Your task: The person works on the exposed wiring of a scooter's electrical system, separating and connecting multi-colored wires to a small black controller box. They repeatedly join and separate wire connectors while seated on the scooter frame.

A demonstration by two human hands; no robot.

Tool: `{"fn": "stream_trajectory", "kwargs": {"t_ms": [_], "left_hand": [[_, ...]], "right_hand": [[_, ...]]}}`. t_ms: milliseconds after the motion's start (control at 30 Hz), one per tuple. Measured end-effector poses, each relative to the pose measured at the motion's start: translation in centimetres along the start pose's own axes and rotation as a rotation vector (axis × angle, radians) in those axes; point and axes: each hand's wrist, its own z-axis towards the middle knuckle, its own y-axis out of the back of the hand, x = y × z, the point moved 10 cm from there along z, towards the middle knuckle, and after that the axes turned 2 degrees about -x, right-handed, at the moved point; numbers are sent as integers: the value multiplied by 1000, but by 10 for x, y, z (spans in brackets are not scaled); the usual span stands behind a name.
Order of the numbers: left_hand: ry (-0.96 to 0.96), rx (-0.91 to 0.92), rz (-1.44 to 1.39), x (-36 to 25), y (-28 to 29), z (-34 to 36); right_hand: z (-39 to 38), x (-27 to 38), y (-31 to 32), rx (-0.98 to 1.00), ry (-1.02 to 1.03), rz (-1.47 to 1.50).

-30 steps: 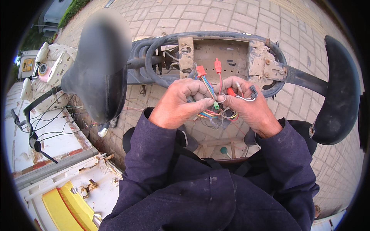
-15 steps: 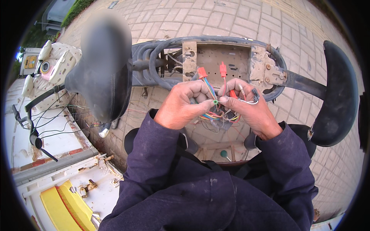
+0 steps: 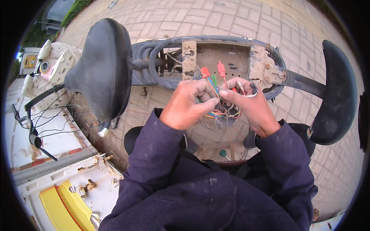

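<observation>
My left hand is closed on coloured wires. A red multi-pin plug on blue and other coloured wires sticks out above its fingers. My right hand pinches wires close to the left fingertips, and a second red plug rises from it on a red wire. Between the two hands stands a small green connector. Black connectors on a white wire lie across the right fingers. Beneath both hands hangs a tangled wire bundle, partly hidden by them.
Just beyond my hands lies a dirty scooter frame with an open metal box. A black saddle rises at left, a black curved backrest at right. White rusty panels lie at left. A green-handled tool sits between my legs.
The green connector has turned from end-on to upright, moving away from me between my hands. Both hands stay close together; the red plugs have shifted slightly.
</observation>
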Motion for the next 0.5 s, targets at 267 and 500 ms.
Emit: {"fn": "stream_trajectory", "kwargs": {"t_ms": [267,500], "left_hand": [[-1,-67,-54,1,6,-3],[55,-87,-137,7,9,-8]], "right_hand": [[-2,7,11,-71,83,-40],[-3,5,6,53,78,-216]]}}
